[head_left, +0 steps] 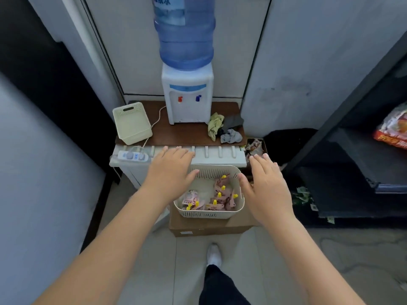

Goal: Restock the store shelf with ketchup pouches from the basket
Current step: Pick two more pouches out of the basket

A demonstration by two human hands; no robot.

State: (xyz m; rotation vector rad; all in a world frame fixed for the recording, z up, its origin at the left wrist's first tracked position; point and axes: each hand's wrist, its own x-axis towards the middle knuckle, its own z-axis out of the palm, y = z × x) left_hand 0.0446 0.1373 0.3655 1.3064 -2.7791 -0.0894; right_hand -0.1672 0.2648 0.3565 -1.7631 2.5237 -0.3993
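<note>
Both bare forearms reach forward, palms down. Left hand (169,170) hovers over the left rim of the basket (204,213), right hand (266,186) beside its right rim. Fingers on both are straight and slightly spread, holding nothing; contact with the rim cannot be told. Black shelf unit (352,150) stands at right, a red packet (394,130) on one level. Water dispenser (187,97) with a blue bottle sits at the back edge of a brown tabletop (182,133). An empty cream basket (132,123) is at its left front corner, crumpled rags (222,128) at the right front corner. Cardboard box (209,228) on the tile floor carries the white slotted basket. Pink ketchup pouches (220,197) with yellow caps lie loose inside, mostly along its right and front walls.
</note>
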